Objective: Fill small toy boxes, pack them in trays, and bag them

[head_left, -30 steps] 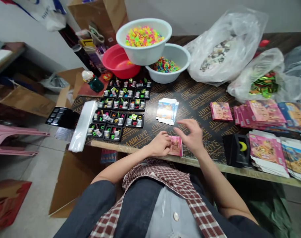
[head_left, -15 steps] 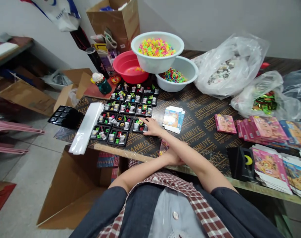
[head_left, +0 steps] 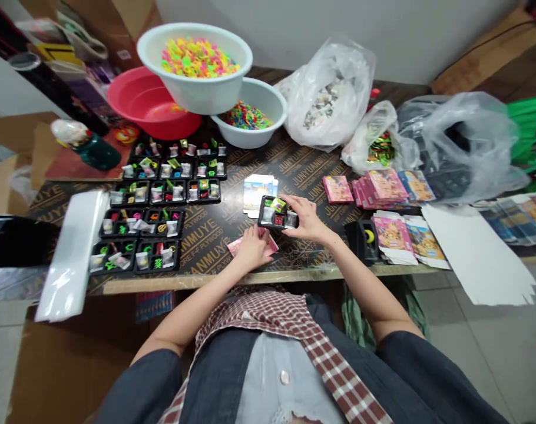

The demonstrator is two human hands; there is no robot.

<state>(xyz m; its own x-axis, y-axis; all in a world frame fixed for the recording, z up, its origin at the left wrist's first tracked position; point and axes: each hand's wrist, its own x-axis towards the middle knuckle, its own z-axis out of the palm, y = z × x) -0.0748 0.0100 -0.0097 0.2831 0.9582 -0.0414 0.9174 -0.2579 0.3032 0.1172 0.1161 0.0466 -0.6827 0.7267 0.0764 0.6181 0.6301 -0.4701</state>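
My right hand (head_left: pixel 308 220) grips a small black compartment tray (head_left: pixel 274 223) by its right side, with small packets and coloured pieces in it. The tray is held over the table, partly in front of a white-and-blue flat box (head_left: pixel 254 191). Below it, my left hand (head_left: pixel 252 249) is closed over a pink box (head_left: pixel 235 247) near the table's front edge; my fingers cover its middle. To the left, several filled black trays (head_left: pixel 164 191) stand in rows.
Behind the trays are a red basin (head_left: pixel 131 97) and two pale basins (head_left: pixel 201 97) of coloured pieces. Clear bags (head_left: pixel 325 106) lie farther right. Pink boxes (head_left: pixel 338 189), flat cartons (head_left: pixel 394 235) and white sheets (head_left: pixel 480 253) lie right. Plastic sleeves (head_left: pixel 73 253) lie left.
My right hand has lifted the tray from beside the rows and carried it right, so my arms are no longer crossed. My left hand is on the pink box. The view has turned right.
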